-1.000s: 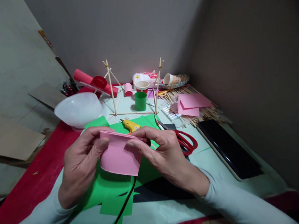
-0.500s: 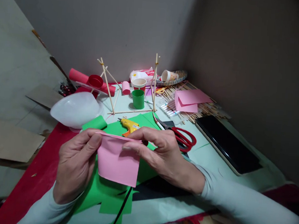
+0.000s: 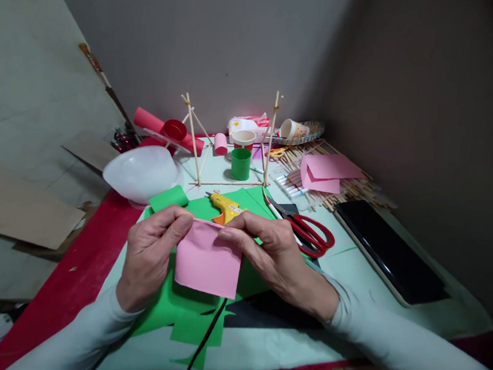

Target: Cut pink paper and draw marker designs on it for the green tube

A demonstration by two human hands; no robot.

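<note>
Between my hands hangs a piece of pink paper (image 3: 208, 265), folded or curled along its top edge. My left hand (image 3: 150, 257) pinches its upper left corner between thumb and fingers. With thumb and forefinger, my right hand (image 3: 277, 259) grips the same top edge toward the right. Just behind the paper lies a yellow glue gun (image 3: 228, 207), its black cord (image 3: 207, 337) running to the front. Green paper sheets (image 3: 195, 327) spread beneath my hands. Red-handled scissors (image 3: 313, 237) rest beyond my right hand.
A stick frame (image 3: 231, 185) stands behind, near a green paper-wrapped cup (image 3: 240, 164). At left are a white balloon (image 3: 141, 173) and a green roll (image 3: 169, 199). To the right lie a black phone-like slab (image 3: 391, 249), pink paper (image 3: 334, 168) and many wooden sticks (image 3: 358, 192).
The view has swung slightly left, so the table things sit farther right. My right fingers have slid along the top edge toward my left hand; both still hold the pink paper.
</note>
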